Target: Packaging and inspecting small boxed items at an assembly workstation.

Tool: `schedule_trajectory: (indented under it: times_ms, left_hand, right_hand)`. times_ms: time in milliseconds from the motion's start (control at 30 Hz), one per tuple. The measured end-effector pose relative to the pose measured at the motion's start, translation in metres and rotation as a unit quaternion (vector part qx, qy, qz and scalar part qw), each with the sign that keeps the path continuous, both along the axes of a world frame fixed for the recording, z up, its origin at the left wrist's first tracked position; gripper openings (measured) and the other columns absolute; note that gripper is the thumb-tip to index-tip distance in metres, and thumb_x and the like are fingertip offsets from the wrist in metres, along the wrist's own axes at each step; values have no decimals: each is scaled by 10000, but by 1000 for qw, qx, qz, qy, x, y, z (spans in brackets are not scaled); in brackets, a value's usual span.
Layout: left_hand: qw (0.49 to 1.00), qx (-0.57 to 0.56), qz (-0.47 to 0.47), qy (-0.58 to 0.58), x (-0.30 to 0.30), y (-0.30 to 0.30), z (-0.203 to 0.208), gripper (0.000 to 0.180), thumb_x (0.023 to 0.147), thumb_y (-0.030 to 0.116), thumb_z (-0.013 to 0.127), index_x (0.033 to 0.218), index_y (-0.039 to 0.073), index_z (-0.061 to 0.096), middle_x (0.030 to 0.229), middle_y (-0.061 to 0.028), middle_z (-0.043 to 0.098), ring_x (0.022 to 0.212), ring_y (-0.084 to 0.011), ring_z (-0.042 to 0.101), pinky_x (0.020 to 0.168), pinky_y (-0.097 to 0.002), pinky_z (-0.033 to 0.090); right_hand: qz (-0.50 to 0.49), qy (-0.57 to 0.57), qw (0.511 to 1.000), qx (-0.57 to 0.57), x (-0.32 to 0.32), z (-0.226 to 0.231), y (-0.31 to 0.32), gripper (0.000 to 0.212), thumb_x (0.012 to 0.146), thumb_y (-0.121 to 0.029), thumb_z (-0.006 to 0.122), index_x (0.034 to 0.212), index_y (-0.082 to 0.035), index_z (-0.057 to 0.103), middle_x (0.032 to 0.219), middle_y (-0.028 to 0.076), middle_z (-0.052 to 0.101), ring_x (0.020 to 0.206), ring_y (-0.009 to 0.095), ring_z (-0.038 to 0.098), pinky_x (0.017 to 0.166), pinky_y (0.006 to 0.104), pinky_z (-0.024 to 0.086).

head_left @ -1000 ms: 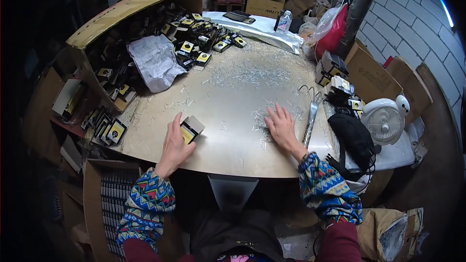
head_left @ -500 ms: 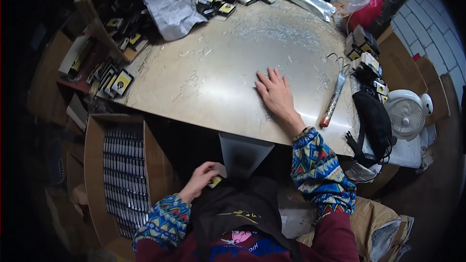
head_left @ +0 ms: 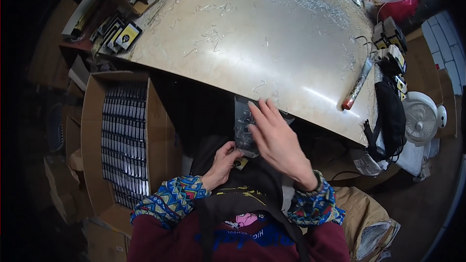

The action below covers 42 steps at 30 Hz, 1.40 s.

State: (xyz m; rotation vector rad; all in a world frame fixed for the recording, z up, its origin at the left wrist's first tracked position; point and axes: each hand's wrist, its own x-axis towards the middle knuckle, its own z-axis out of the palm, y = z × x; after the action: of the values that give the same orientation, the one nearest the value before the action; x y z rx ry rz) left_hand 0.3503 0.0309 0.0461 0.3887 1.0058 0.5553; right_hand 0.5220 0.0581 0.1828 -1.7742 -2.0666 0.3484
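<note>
Near my lap, my left hand [head_left: 222, 166] has its fingers closed on a small black-and-yellow packet [head_left: 240, 163], mostly hidden behind them. My right hand [head_left: 277, 138] reaches over a translucent plastic chute [head_left: 244, 125] that hangs at the table's front edge. Its fingers are stretched out, and I see nothing gripped in them. Small shiny bits, probably metal, show on the chute beside the fingertips. Bent thin wire pieces [head_left: 209, 36] lie scattered on the pale tabletop [head_left: 179, 70]. One single bent wire [head_left: 259, 86] rests close to the front edge, just above my right hand.
On my left stands an open carton [head_left: 163, 140] packed with rows of thin dark-and-silver packets [head_left: 124, 138]. Black-and-yellow packets [head_left: 127, 36] lie at the table's left corner. A small claw rake [head_left: 358, 85], a black bag [head_left: 390, 121] and a white fan [head_left: 420, 119] are at the right.
My right hand has come off the tabletop toward me, down to the chute. My left hand has moved slightly right and up with the packet. The view has tilted downward.
</note>
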Motion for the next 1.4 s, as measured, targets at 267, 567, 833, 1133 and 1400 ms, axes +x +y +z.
schedule_trajectory:
  times_ms: [267,567,833,1133,1400]
  left_hand:
    - [909,274,-206,236,3,-9,3,668,739,190,782,1248,18,385,1112,-160,591,1042,-263,572,909,-370,450]
    - [737,514,-252,358,-34,-6,-11,702,686,168,758,1292,14,439,1095,-177,561,1035,-362,548,863,-444,436]
    - [770,544,-90,321,-24,14,28,834,657,97,799,1386,32,397,1042,-147,573,984,-310,566,869,-402,459]
    - [690,646,-83,315,-5,42,51,918,654,151,804,1426,-8,332,1213,-177,534,1091,-334,533,939,-419,404]
    - [718,620,-90,303,2,51,59,891,654,120,803,1414,26,349,1134,-186,537,992,-365,558,844,-425,486]
  right_hand:
    - [-15,160,987,-20,6,-41,-16,278,758,65,563,1005,-15,665,973,145,609,959,318,564,824,378,479]
    - [104,244,957,-115,-10,-67,-52,315,846,-11,615,1160,8,615,1175,187,627,1040,353,626,855,387,529]
    - [-49,333,932,-135,4,-36,-29,244,906,-94,652,1124,14,666,908,127,715,794,139,677,692,246,520]
    - [-87,245,964,-52,8,-29,-6,161,849,-67,682,987,14,701,808,130,697,685,141,653,607,266,494]
    - [-38,265,963,16,1,-21,4,242,850,-84,687,1078,-1,685,1060,158,666,924,214,642,740,298,518]
